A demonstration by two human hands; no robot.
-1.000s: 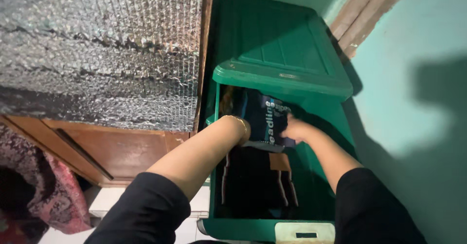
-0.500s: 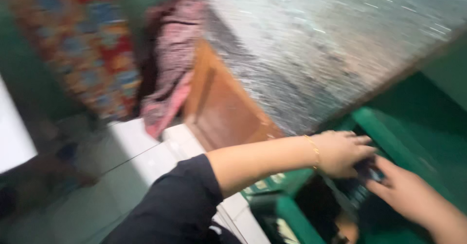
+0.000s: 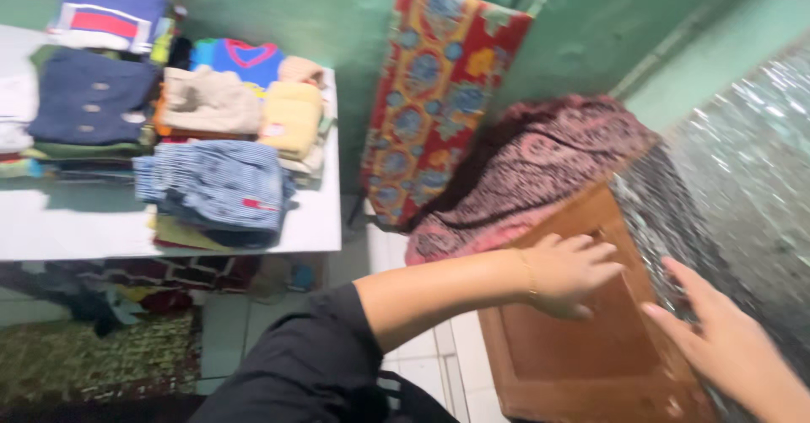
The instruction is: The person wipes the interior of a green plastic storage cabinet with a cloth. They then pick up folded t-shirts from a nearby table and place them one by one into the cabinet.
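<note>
While your left hand (image 3: pixel 569 273) rests with loosely spread fingers on the brown wooden cabinet (image 3: pixel 582 347), your right hand (image 3: pixel 717 339) hovers open at four o'clock.

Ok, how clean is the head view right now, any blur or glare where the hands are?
Head view: motion blur smears the right hand most; the left hand on the wooden cabinet is softer-edged but readable. The silvery sheet throws speckled glare. The folded clothes on the white table look evenly lit, slightly soft.

Probably a home room — folded clothes (image 3: pixel 211 145) stacked on a white table (image 3: pixel 169 229).
</note>
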